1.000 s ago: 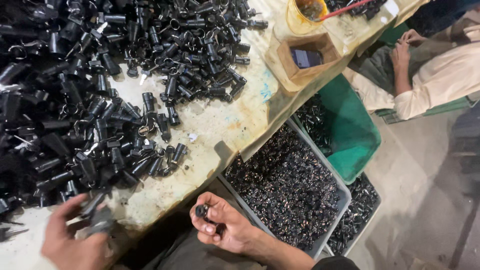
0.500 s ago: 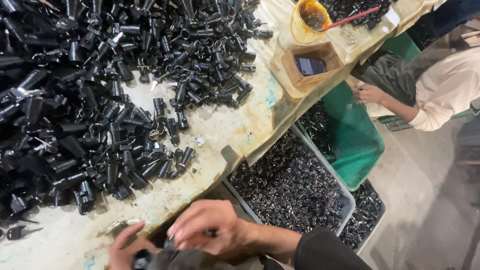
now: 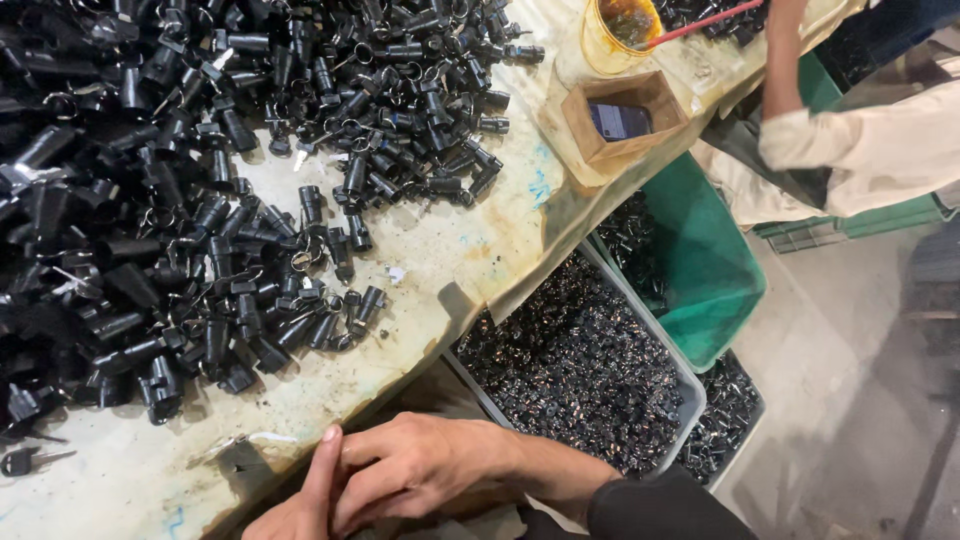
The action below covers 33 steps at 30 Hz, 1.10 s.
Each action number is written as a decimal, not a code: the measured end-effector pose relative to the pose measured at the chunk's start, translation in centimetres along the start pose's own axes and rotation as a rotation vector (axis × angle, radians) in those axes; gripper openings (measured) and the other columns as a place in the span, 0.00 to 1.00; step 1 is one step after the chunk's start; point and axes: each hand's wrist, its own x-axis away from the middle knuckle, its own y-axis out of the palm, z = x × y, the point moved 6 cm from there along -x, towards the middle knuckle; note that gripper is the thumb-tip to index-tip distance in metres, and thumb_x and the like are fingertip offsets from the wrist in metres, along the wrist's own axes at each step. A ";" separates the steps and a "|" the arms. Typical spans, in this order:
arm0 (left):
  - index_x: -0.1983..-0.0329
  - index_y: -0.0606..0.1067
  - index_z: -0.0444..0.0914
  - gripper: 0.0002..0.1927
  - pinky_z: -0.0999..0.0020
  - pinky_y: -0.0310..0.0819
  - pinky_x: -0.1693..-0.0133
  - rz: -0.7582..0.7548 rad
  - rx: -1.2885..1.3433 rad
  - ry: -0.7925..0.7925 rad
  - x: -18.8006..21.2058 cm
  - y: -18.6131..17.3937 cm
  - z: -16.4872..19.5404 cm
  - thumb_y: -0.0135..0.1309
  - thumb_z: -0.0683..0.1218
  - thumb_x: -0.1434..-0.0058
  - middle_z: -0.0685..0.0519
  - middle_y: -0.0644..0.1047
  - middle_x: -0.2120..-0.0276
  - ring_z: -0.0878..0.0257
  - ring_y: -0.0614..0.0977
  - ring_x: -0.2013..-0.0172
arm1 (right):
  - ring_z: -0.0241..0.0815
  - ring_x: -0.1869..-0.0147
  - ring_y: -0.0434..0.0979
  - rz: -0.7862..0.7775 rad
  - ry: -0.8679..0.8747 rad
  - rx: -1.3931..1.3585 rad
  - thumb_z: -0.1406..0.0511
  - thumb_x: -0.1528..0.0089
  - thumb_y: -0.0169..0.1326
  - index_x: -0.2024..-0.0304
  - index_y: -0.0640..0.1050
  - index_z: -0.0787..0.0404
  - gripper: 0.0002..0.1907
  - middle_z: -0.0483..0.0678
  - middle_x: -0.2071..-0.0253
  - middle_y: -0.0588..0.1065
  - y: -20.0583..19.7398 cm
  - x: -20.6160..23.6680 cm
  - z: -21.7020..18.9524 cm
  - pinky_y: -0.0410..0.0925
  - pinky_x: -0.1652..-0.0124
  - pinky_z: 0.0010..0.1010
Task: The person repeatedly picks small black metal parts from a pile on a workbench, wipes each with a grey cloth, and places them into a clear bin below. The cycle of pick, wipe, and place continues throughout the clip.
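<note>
At the bottom edge, the person's right hand lay over the left hand, the two pressed together just below the near edge of the bench. The right fingers were curled down over the left, and the left thumb stood up beside them. Whether either grip was clenched on a part or held nothing could not be told, since whatever lay between the palms was hidden.

Just beyond the hands, on the stained, pale bench top, spread a large heap of black cylindrical parts, most of them lying on their sides, thick toward the left and thinning out toward the bench's near edge. A single small key-like piece lay apart at the far left.

Right of the hands, below the bench edge, sat a grey bin filled with small dark parts, with a second bin showing partly beneath it. Behind that stood a green tub.

Farther off, on the bench's far corner, a small cardboard box held a dark flat object, and a yellow cup had a red stick leaning in it. Another person in a pale sleeve reached toward that corner.
</note>
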 end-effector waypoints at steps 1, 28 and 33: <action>0.26 0.60 0.48 0.39 0.60 0.76 0.75 0.085 -0.009 0.092 0.1 -0.6 0.5 0.59 0.45 0.42 0.46 0.80 0.79 0.58 0.83 0.82 | 0.42 0.51 0.79 -0.008 0.003 0.024 0.68 0.33 0.61 0.49 0.80 0.52 0.11 0.46 0.52 0.75 0.4 0.1 0.3 0.75 0.54 0.28; 0.49 0.77 0.42 0.17 0.62 0.74 0.58 0.907 -0.160 -0.073 -5.4 -17.1 -4.6 0.68 0.42 0.39 0.51 0.77 0.60 0.55 0.80 0.59 | 0.35 0.69 0.67 0.543 0.265 -1.531 0.62 0.30 0.49 0.33 0.67 0.61 0.23 0.49 0.59 0.71 4.5 1.1 6.3 0.62 0.72 0.25; 0.44 0.77 0.40 0.16 0.71 0.78 0.51 0.956 0.968 0.150 -1.5 -19.5 -4.8 0.66 0.45 0.33 0.54 0.75 0.50 0.66 0.79 0.52 | 0.38 0.69 0.69 0.808 0.327 -1.549 0.63 0.27 0.50 0.36 0.68 0.62 0.18 0.54 0.53 0.74 5.4 3.7 8.7 0.63 0.74 0.26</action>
